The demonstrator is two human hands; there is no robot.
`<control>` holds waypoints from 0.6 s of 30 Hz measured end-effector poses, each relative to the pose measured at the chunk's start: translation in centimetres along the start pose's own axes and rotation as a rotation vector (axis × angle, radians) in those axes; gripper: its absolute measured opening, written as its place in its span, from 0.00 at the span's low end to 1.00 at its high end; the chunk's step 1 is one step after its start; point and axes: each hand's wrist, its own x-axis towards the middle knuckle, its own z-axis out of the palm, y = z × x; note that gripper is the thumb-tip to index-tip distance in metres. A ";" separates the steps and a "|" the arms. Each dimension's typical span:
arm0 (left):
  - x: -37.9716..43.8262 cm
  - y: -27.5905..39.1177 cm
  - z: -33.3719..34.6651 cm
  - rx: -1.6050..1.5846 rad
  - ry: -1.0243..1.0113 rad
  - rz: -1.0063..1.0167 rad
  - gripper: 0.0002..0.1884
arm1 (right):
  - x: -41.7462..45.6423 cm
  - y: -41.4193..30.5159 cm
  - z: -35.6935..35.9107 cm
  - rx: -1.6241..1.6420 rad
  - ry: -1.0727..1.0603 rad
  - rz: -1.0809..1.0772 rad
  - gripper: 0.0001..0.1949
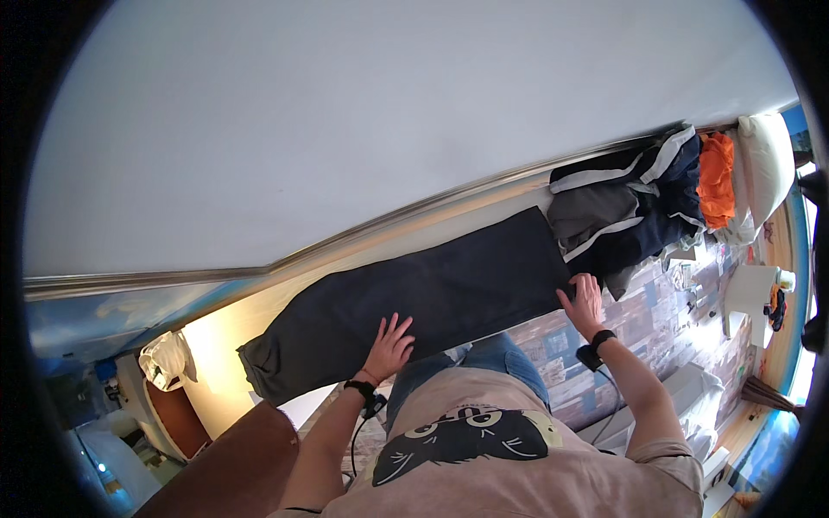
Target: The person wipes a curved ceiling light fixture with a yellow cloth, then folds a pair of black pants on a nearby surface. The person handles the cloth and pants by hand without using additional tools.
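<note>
A pair of dark trousers (440, 285), folded lengthwise into a long strip, lies flat before me. The narrow end at the left looks bunched at its edge. My left hand (390, 346) rests with spread fingers on the near edge of the cloth, around its middle. At the right end, my right hand (585, 301) touches the near corner of the trousers; its fingertips are partly bent, and whether they pinch the fabric is unclear. Just beyond that end lies a heap of dark clothes with white stripes (622, 188).
An orange garment (716, 178) and a white pillow (766, 168) lie past the heap. A pale wall borders the far side. At lower left is a brown panel (227, 463); a white bag (165, 361) stands further back. A small white table (751, 291) is at right.
</note>
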 end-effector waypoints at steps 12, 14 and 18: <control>25.6 3.3 2.9 -0.374 -0.096 -0.122 0.15 | 0.1 -0.4 4.4 0.220 0.047 0.364 0.20; 28.1 3.5 4.3 -0.426 -0.139 -0.187 0.19 | 0.5 -2.0 3.1 0.376 0.058 0.289 0.15; 33.2 9.5 2.8 -0.774 -0.559 -0.631 0.38 | 0.7 -5.3 -0.2 0.557 0.054 0.080 0.18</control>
